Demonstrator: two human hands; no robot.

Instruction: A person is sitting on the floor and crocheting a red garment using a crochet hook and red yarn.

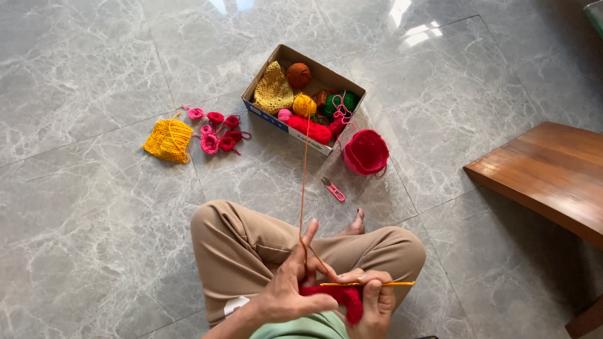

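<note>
- Currently: left hand [290, 290] pinching small red crocheted piece [344, 300] over lap, forefinger raised, carrying thin orange yarn strand [304, 182] from open cardboard box [267, 116].
- Right hand [375, 300] closed around slim yellow crochet hook [370, 284], touching piece.

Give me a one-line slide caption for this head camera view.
Seated cross-legged on a marble floor, left hand and right hand crochet red yarn with a yellow hook near a yarn box.

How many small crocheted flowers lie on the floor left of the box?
About 6, though overlaps may hide more: three in a row, pink flower, red flower, second red flower; below them a small pink one, a larger pink one and a red one.
</note>
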